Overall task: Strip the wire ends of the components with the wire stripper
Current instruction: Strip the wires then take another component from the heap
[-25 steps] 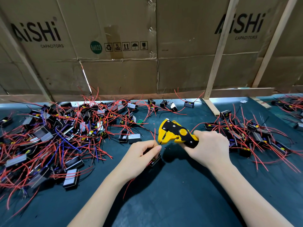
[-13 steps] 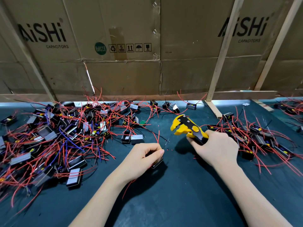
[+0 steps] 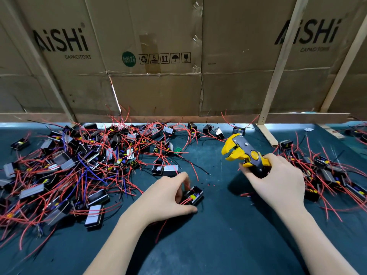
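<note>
We are holding, on the bench [image 3: 218, 245]: left hand [image 3: 164, 197] pinching a black component [image 3: 193, 196]; right hand [image 3: 278, 185] gripping the yellow wire stripper [image 3: 241, 151], head spread apart.

We see matt dark cloth-like table mat [image 3: 218, 245]; creased brown cardboard wall [image 3: 158, 92]; bare wood battens [image 3: 278, 66]; stripper [image 3: 241, 152] in smooth yellow plastic, grey metal.
</note>
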Demonstrator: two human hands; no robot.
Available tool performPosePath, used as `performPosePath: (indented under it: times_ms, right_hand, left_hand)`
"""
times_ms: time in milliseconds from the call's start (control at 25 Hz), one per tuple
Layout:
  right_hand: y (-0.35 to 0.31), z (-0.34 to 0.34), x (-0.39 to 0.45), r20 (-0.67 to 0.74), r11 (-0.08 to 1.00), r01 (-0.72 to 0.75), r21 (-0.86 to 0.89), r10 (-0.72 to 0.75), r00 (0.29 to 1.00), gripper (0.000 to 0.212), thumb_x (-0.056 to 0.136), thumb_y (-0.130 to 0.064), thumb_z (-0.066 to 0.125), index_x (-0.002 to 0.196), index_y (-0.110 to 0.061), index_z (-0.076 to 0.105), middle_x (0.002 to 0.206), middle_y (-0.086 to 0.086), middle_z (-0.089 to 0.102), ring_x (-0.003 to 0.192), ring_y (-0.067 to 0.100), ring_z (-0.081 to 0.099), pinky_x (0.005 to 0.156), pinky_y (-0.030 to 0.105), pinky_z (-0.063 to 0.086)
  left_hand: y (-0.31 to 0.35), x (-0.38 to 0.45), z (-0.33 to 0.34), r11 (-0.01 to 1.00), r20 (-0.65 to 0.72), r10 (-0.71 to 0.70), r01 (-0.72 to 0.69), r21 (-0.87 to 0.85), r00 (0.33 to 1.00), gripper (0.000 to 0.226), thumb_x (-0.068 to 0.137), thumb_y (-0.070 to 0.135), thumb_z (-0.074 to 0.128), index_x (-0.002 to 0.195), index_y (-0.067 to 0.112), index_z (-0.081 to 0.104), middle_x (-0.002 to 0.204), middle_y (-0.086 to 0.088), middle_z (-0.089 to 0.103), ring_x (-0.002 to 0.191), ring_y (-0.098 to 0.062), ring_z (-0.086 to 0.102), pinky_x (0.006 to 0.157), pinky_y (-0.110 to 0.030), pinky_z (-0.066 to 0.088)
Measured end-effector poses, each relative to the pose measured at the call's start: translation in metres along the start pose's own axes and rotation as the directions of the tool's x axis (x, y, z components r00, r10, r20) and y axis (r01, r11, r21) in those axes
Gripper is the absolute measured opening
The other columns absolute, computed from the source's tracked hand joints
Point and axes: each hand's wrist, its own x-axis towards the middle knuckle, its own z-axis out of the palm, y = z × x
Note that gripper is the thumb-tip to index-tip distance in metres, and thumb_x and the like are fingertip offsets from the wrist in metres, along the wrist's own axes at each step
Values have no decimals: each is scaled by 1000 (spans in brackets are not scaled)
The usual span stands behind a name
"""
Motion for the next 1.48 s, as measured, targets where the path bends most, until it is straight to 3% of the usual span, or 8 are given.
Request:
performPosePath:
  times_ms: [240, 440, 600, 680, 840, 1040, 1320, 1480]
  right_hand:
    - [-3, -10, 2, -34, 992, -50, 119, 54, 998, 44, 74, -56, 71, 74, -15, 56, 71, 1, 56, 73, 32, 56, 71, 46, 47]
    - [-4, -4, -1, 48, 996, 42, 80, -46, 998, 45, 71, -54, 76, 70, -16, 52, 68, 1, 55, 73, 32, 57, 68, 44, 45]
    - [3, 12, -5, 148, 959, 179, -221, -148, 978, 48, 69, -59, 72, 82, -14, 61, 79, 4, 62, 84, 33, 60, 72, 39, 35]
    - [10, 16, -2, 193, 922, 123, -368, -54, 980, 54, 72, -63, 67, 96, -15, 64, 92, 5, 65, 94, 31, 60, 76, 39, 35]
    - [21, 14, 4, 94, 927, -24, -374, 63, 994, 52, 70, -52, 75, 99, -10, 65, 95, 11, 66, 95, 34, 60, 80, 41, 35]
    - [23, 10, 7, -16, 974, -51, -222, 48, 999, 48, 68, -47, 79, 92, -9, 64, 84, 12, 64, 86, 36, 60, 75, 41, 35]
    - [9, 8, 1, -69, 999, 35, -36, -37, 997, 41, 69, -47, 77, 85, -12, 63, 76, 4, 59, 78, 35, 59, 71, 40, 35]
    - [7, 2, 1, -71, 999, 7, 47, -3, 997, 36, 70, -43, 79, 81, -14, 60, 75, 2, 56, 80, 36, 59, 74, 42, 37]
  left_hand:
    - [38, 3, 25, 642, 125, 223, -49, -765, 967, 85, 93, 17, 63, 154, 35, 6, 143, 8, 52, 128, -9, 54, 108, -28, 42]
    - [12, 4, -3, 846, -383, -10, -197, -496, 923, 25, 93, 6, 60, 112, 21, 67, 88, 6, 75, 88, -9, 69, 85, -23, 50]
    - [-29, -1, -30, 966, -809, -259, 134, -222, 528, 20, 84, 4, 66, 99, 16, 66, 86, 7, 69, 87, -19, 63, 86, -37, 47]
    - [-51, -4, -38, 914, -845, -334, 362, -183, 418, 25, 81, 12, 70, 104, 12, 60, 94, -2, 67, 92, -30, 60, 85, -45, 45]
    - [-73, -7, -40, 759, -752, -465, 647, -67, 468, 48, 80, 27, 76, 115, 6, 52, 106, -15, 66, 106, -40, 53, 87, -48, 39]
    - [-74, -4, -37, 776, -757, -433, 629, -38, 489, 43, 82, 24, 73, 118, 7, 55, 105, -14, 66, 108, -39, 51, 86, -47, 37]
    - [-57, -1, -35, 930, -893, -34, 340, 136, 449, 10, 82, 10, 68, 93, 12, 67, 88, -4, 67, 92, -32, 53, 79, -40, 32]
    - [-80, -18, -55, 751, -922, -313, 653, -94, 228, 35, 81, 14, 66, 114, 8, 57, 116, -22, 58, 111, -39, 46, 88, -46, 33]
